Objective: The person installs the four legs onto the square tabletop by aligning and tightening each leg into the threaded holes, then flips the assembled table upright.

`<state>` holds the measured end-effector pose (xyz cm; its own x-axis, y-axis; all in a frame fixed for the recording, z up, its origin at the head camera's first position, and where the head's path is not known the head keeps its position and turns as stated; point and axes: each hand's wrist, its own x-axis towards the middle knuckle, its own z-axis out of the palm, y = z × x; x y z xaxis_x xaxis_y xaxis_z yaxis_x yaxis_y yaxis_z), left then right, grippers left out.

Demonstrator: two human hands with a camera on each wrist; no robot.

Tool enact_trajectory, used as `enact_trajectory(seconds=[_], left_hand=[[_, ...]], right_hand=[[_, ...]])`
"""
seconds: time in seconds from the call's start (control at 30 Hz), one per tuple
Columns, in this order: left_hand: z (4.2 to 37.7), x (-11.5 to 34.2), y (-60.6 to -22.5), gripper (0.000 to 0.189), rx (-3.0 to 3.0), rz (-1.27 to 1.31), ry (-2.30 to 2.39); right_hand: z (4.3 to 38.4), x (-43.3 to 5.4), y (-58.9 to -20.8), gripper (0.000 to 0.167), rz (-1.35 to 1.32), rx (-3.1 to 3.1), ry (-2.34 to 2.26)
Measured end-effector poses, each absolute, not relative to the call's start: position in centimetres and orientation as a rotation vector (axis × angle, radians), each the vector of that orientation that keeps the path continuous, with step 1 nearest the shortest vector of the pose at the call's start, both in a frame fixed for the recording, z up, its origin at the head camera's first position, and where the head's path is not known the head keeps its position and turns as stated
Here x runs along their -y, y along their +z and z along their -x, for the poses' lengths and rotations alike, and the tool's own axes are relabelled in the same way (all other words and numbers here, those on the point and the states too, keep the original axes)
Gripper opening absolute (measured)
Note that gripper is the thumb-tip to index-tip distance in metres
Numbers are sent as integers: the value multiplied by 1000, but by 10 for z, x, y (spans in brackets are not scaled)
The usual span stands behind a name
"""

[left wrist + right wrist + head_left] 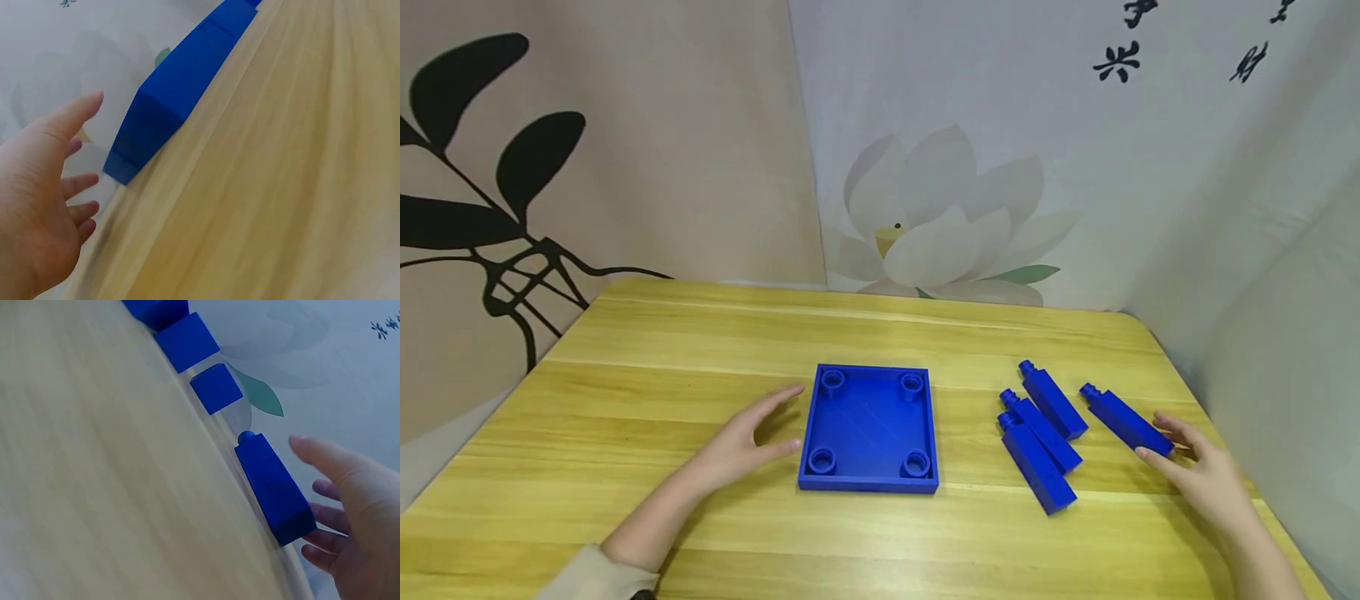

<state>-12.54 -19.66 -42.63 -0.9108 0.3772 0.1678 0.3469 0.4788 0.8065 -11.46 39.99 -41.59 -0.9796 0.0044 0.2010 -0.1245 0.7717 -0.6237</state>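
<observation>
A square blue plastic panel (868,429) with a raised rim lies on the table, a round socket in each corner. My left hand (737,454) is beside its left edge, thumb and fingers spread and holding nothing. In the left wrist view, a gap shows between the left hand (37,194) and the blue panel (169,81). To the right lies a blue square leg (1123,419) with a threaded end. My right hand (1206,479) is at its plain end. In the right wrist view, the thumb stands off that leg (275,487) while fingers reach beside it.
Three similar blue legs (1037,467) lie close together between the panel and the right-hand leg, threaded ends pointing away. The wooden table (700,333) reaches back to a printed curtain (722,167), and pale cloth (1292,292) hangs along the right side.
</observation>
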Motion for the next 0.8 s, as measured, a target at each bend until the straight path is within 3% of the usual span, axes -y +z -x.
enact_trajectory(seconds=[0.23,0.8], left_hand=[[125,191,-433,70,-2657,-675,1426],[124,189,-432,65,-2621,-663,1396]], right_hand=[[113,-400,-423,67,17,2852,970],[116,-401,-428,55,150,2826,901]])
